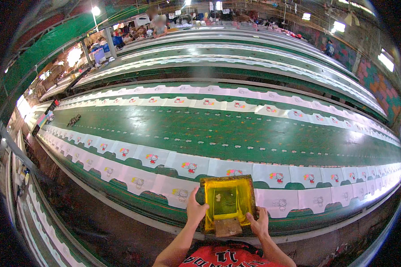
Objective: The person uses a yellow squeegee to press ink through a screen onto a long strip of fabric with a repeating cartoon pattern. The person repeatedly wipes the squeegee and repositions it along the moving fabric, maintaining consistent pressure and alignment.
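Observation:
A yellow-stained screen printing frame (252, 192) is held between my two hands, over the near edge of the long green table. My left hand (195, 209) grips its left side, with the thumb on the rim. My right hand (259, 221) holds the lower right side, fingers wrapped around the edge. Inside the frame's near end lies a brown squeegee (228, 227), touched by neither hand. Pale fabric pieces lie in rows beside and beyond the frame. Those in the nearest row (294, 199) carry outlined cat figures, some with yellow added; the row behind (294, 171) shows coloured figures.
The green table (173, 127) runs across the view, with more fabric rows along its far side (209, 102). A dark small object (74, 119) sits at its left end. Further long tables (200, 60) stand beyond, and another (35, 222) lies at lower left. People (159, 26) are far off.

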A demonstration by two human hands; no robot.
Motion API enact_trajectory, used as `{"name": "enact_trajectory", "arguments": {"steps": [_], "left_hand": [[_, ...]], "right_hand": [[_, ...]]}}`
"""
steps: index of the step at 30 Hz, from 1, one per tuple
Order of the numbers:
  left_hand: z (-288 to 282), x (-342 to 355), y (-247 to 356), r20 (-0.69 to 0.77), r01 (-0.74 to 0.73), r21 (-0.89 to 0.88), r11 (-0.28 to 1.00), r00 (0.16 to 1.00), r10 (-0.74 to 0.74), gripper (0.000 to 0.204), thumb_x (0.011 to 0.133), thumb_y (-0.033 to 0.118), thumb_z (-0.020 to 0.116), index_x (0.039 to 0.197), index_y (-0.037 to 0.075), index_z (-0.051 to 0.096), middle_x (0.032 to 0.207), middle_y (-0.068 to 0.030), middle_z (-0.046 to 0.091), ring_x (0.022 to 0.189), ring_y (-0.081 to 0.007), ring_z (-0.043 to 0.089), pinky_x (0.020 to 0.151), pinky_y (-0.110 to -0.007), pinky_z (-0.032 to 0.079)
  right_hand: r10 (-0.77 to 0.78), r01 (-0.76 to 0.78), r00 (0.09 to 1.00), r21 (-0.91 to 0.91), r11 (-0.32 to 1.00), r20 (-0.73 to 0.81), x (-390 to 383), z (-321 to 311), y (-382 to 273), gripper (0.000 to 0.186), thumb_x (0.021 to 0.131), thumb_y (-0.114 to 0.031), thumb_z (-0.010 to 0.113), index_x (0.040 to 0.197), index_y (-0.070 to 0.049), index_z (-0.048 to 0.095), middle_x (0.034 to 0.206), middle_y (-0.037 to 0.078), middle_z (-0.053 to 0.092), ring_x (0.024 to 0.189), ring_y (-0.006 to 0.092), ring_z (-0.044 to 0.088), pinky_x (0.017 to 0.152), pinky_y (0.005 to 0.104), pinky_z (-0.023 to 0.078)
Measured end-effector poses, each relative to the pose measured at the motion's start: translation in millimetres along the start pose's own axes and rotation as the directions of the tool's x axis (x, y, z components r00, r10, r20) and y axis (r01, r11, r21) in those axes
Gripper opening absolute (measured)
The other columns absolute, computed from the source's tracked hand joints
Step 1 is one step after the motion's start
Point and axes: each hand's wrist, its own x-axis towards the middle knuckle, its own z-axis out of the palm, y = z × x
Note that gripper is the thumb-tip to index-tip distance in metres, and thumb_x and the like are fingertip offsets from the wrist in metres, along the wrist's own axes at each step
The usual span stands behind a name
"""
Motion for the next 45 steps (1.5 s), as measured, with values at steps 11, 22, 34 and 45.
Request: {"name": "enact_trajectory", "arguments": {"steps": [11, 22, 34, 45], "left_hand": [[120, -68, 48, -0.009, 0.036, -0.051, 0.998, 0.999, -0.036, 0.086, 0.067, 0.005, 0.072, 0.147, 0.006, 0.041, 0.148, -0.0193, 0.045, 0.136, -0.0331, 0.044, 0.109, -0.039, 0.039], [153, -118, 63, -0.097, 0.051, -0.035, 0.998, 0.994, -0.054, 0.085, 0.066, 0.002, 0.071, 0.145, 0.002, 0.041, 0.144, -0.02, 0.049, 0.135, -0.0328, 0.046, 0.112, -0.038, 0.036], [155, -140, 65, -0.15, 0.046, 0.01, 0.999, 0.988, -0.044, 0.082, 0.067, 0.003, 0.07, 0.144, 0.002, 0.042, 0.144, -0.0199, 0.049, 0.135, -0.0321, 0.046, 0.111, -0.038, 0.036], [127, -127, 51, -0.173, 0.048, 0.061, 0.997, 0.984, -0.036, 0.083, 0.065, 0.001, 0.072, 0.143, 0.005, 0.044, 0.141, -0.0199, 0.051, 0.13, -0.0331, 0.051, 0.107, -0.039, 0.041]], "right_hand": [[-0.059, 0.06, 0.998, 0.04, 0.997, -0.027, 5, -101, 110, 0.052, 0.084, -0.033, 0.074, 0.119, 0.002, 0.058, 0.109, 0.018, 0.056, 0.102, 0.0339, 0.056, 0.089, 0.0433, 0.046], [-0.215, 0.212, 0.976, 0.061, 0.975, 0.035, 3, -144, 140, 0.049, 0.08, -0.027, 0.076, 0.115, 0.004, 0.059, 0.105, 0.018, 0.057, 0.1, 0.0344, 0.057, 0.089, 0.0415, 0.046], [-0.125, 0.108, 0.986, 0.147, 0.983, 0.113, -4, -149, 153, 0.06, 0.08, -0.037, 0.077, 0.116, 0.006, 0.058, 0.115, 0.023, 0.057, 0.108, 0.0388, 0.055, 0.095, 0.0439, 0.046], [-0.187, 0.175, 0.971, 0.087, 0.981, 0.15, -3, -127, 134, 0.051, 0.082, -0.031, 0.075, 0.117, 0.004, 0.059, 0.11, 0.02, 0.057, 0.102, 0.0346, 0.057, 0.091, 0.0421, 0.046]]}}
